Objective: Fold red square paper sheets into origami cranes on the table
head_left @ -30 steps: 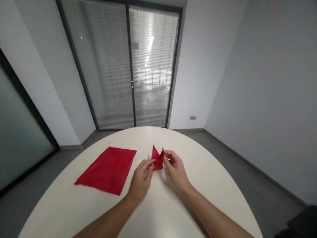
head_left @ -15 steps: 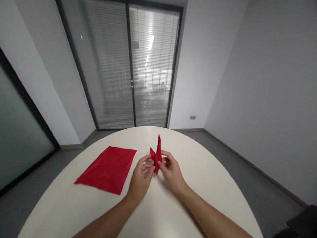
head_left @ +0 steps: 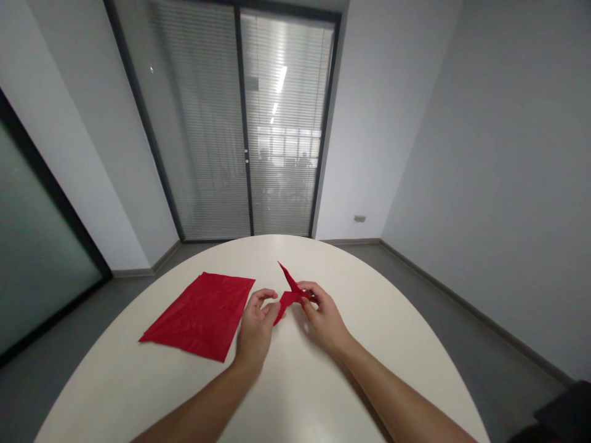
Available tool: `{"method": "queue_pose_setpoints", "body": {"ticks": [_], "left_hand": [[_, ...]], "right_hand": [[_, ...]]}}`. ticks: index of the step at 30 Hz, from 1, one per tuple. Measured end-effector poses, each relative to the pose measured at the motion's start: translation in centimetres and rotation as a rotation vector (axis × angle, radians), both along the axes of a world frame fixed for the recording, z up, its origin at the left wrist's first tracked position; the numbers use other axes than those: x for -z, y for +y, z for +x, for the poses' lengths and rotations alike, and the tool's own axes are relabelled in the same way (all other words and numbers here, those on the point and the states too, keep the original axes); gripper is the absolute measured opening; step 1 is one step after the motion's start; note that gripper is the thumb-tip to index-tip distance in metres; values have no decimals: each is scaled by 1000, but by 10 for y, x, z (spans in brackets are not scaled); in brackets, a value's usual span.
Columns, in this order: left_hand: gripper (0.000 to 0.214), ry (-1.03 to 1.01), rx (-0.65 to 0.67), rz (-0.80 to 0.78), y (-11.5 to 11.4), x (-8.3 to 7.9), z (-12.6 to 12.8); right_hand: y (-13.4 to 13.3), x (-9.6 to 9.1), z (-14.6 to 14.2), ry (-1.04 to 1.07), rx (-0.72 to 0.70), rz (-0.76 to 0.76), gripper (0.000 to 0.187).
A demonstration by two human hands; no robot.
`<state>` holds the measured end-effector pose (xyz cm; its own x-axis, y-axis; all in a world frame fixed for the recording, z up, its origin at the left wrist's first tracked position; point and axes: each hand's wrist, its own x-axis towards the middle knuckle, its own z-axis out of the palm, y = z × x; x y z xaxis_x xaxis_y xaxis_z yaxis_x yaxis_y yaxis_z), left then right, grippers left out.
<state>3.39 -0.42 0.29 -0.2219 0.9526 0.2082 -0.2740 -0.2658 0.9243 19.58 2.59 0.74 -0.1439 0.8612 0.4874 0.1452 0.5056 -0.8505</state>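
A small folded red paper piece is held just above the round white table, one thin point sticking up and to the left. My right hand pinches its right side between thumb and fingers. My left hand is curled beside its lower left tip, thumb and forefinger touching or almost touching the paper. A flat, creased red sheet lies on the table to the left of my left hand.
Beyond the table's far edge stands a glass door with shut blinds. A dark-framed glass panel is on the left and a plain grey wall on the right. A dark object shows at the lower right corner.
The folded paper has tipped from upright to lying low with its point aimed up-left. My left hand has loosened from its pinch and shifted slightly left and down.
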Motion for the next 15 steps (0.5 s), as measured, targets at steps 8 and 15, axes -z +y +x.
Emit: {"method": "queue_pose_setpoints", "body": {"ticks": [8,15], "left_hand": [[45,81,2,154,-5,-6,-2],[41,267,22,148,-5,5,8]], "right_hand": [[-2,-6,-6,147,-160,-304,24],[-8,-6,-11,122,-151,-257,24]]}}
